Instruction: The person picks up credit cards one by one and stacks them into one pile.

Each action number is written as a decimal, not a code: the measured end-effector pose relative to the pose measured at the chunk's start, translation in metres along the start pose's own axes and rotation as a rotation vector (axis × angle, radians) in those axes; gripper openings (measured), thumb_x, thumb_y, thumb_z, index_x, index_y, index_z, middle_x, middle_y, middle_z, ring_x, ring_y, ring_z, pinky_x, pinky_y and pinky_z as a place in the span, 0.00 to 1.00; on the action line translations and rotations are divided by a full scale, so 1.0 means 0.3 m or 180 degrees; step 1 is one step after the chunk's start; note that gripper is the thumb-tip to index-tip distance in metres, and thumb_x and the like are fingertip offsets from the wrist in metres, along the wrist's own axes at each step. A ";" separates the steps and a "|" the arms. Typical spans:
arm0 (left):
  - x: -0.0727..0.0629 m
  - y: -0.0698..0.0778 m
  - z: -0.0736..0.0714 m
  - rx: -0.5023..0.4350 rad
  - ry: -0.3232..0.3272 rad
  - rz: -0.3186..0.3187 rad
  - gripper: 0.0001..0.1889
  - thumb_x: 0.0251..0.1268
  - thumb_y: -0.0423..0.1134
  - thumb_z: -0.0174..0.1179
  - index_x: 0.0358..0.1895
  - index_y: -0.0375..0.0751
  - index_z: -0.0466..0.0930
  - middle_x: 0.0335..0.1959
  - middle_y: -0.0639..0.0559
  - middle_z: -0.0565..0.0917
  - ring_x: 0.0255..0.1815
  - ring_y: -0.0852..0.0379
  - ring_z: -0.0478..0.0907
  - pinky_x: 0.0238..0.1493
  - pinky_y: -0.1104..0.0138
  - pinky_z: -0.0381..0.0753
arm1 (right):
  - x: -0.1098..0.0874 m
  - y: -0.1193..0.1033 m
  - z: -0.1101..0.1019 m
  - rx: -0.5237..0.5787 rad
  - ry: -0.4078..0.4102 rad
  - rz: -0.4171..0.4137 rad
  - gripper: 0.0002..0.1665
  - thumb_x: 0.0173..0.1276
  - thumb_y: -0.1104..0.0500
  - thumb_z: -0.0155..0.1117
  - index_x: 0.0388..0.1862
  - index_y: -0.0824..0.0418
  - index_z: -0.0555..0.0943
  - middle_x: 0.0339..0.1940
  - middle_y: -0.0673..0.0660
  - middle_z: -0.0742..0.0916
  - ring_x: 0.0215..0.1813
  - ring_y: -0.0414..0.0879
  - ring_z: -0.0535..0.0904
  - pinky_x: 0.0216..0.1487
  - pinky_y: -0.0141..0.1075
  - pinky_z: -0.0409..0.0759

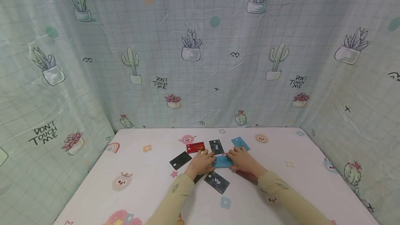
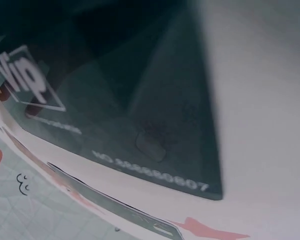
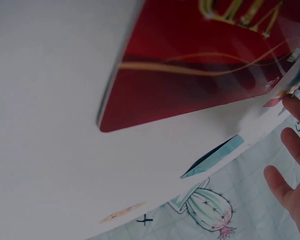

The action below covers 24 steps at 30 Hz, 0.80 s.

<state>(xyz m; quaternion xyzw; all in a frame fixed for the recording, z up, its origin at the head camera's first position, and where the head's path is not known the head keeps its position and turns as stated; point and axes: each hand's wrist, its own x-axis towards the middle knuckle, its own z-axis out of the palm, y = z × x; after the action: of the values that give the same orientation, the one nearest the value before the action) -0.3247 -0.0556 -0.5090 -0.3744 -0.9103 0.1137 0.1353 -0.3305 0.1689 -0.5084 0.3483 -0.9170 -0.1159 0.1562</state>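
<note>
A blue card [image 1: 222, 161] lies flat between my two hands, near the middle of the group of cards. My left hand [image 1: 201, 163] grips its left end, fingertips at the far edge and thumb at the near one. At the right end, my right hand [image 1: 243, 159] holds it in the same way. Below my left wrist a dark card is partly covered, and beside it lies a black VIP card [image 1: 216, 182], seen large in the left wrist view [image 2: 140, 135]. A dark red card [image 1: 247, 176] sits partly under my right forearm.
Behind the hands lie a red VIP card [image 1: 196, 147], a black VIP card [image 1: 216, 147] and another blue card [image 1: 240, 143]. A black card [image 1: 180, 160] is left of my left hand. Patterned curtains [image 1: 215, 72] enclose the white table [image 1: 140, 173] at the back and sides.
</note>
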 end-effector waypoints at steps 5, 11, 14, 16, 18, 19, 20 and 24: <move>-0.006 -0.001 -0.001 0.0028 0.0024 0.0021 0.23 0.59 0.59 0.49 0.55 0.53 0.72 0.53 0.57 0.76 0.51 0.56 0.70 0.53 0.57 0.73 | -0.002 0.003 0.012 -0.0029 0.0012 -0.0022 0.32 0.53 0.35 0.58 0.51 0.52 0.74 0.43 0.49 0.79 0.44 0.47 0.69 0.46 0.50 0.71; -0.004 0.002 -0.004 0.0024 -0.0050 -0.0002 0.23 0.59 0.59 0.49 0.55 0.55 0.71 0.54 0.57 0.75 0.53 0.56 0.69 0.54 0.56 0.71 | -0.009 0.008 0.026 0.0026 -0.0013 -0.0046 0.31 0.55 0.35 0.55 0.52 0.51 0.73 0.44 0.48 0.79 0.43 0.46 0.69 0.44 0.49 0.70; -0.002 0.004 -0.005 0.0031 -0.0103 -0.0023 0.24 0.59 0.59 0.49 0.56 0.56 0.70 0.55 0.57 0.75 0.55 0.56 0.69 0.56 0.55 0.70 | -0.012 0.008 0.028 0.0058 -0.0026 -0.0035 0.31 0.56 0.35 0.54 0.53 0.51 0.72 0.44 0.48 0.79 0.43 0.47 0.69 0.45 0.51 0.71; -0.001 0.004 -0.005 0.0043 -0.0128 -0.0030 0.24 0.59 0.59 0.49 0.56 0.56 0.70 0.55 0.57 0.74 0.55 0.56 0.68 0.57 0.54 0.69 | -0.014 0.007 0.028 0.0083 -0.0025 -0.0033 0.31 0.57 0.35 0.53 0.53 0.51 0.72 0.45 0.48 0.79 0.43 0.47 0.69 0.46 0.52 0.71; 0.000 0.005 -0.004 0.0059 -0.0138 -0.0033 0.24 0.59 0.60 0.49 0.57 0.56 0.70 0.55 0.57 0.74 0.56 0.56 0.68 0.57 0.54 0.69 | -0.015 0.007 0.027 0.0094 -0.0006 -0.0039 0.31 0.57 0.35 0.53 0.53 0.51 0.72 0.45 0.48 0.79 0.43 0.47 0.69 0.46 0.52 0.71; 0.001 0.006 -0.005 0.0063 -0.0134 -0.0032 0.24 0.59 0.60 0.49 0.56 0.56 0.70 0.55 0.57 0.74 0.56 0.56 0.68 0.57 0.54 0.69 | -0.016 0.006 0.027 0.0092 0.0007 -0.0046 0.31 0.57 0.35 0.53 0.53 0.51 0.72 0.44 0.48 0.79 0.43 0.47 0.69 0.46 0.51 0.71; 0.001 0.005 -0.005 0.0064 -0.0133 -0.0030 0.24 0.59 0.60 0.49 0.56 0.56 0.70 0.55 0.57 0.74 0.55 0.56 0.68 0.57 0.54 0.69 | -0.017 0.006 0.027 0.0095 0.0019 -0.0052 0.31 0.57 0.35 0.53 0.53 0.51 0.72 0.44 0.48 0.79 0.43 0.46 0.69 0.45 0.51 0.71; 0.003 0.004 -0.008 0.0039 -0.0101 -0.0023 0.24 0.58 0.60 0.50 0.56 0.56 0.71 0.54 0.57 0.75 0.55 0.55 0.69 0.57 0.53 0.69 | -0.018 0.006 0.026 0.0083 0.0058 -0.0071 0.31 0.57 0.35 0.53 0.53 0.52 0.73 0.44 0.48 0.79 0.43 0.46 0.69 0.45 0.51 0.71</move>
<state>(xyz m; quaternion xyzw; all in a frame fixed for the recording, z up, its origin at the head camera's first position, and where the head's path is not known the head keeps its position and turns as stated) -0.3237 -0.0537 -0.5069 -0.3684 -0.9130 0.1248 0.1235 -0.3306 0.1748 -0.5161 0.3616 -0.9130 -0.1024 0.1586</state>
